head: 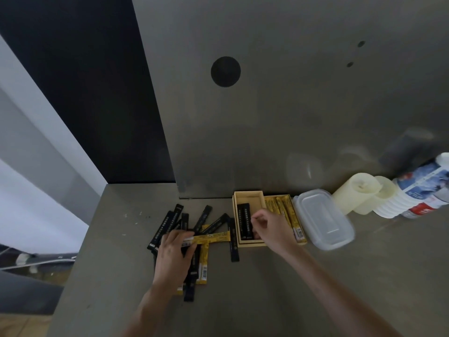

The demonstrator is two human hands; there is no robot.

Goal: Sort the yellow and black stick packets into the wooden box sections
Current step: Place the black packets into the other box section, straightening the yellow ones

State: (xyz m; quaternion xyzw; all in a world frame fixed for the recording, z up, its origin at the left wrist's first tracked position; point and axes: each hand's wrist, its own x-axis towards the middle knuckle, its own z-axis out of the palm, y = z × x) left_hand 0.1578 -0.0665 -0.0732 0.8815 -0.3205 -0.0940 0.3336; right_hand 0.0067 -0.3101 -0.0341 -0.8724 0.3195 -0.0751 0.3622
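1 box [247,193], 2 sections. By the fingers of the left hand [173,254]: about 8 loose black packets [162,227], 3 loose yellow packets [213,237]. By the fingers of the right hand [272,229]: 2 boxed black packets [243,220], about 4 boxed yellow packets [285,207]. Beyond: 1 tub [323,220], 2 candles [354,190], 1 bottle [422,190].

The left hand [171,259] grips a packet [213,237] atop the pile [167,224]. Just right of that grip stands the box [250,243], holding more packets [244,222], the right hand [272,229] over it. Farther right lie a tub [323,220], candles [354,190], a bottle [422,188].

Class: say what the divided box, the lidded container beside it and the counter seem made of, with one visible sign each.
Divided box: pale, unfinished-looking wood, matte with thin flat walls. Lidded container: translucent plastic, cloudy, with a moulded rim. Counter: probably brushed metal, grey with a dull sheen.
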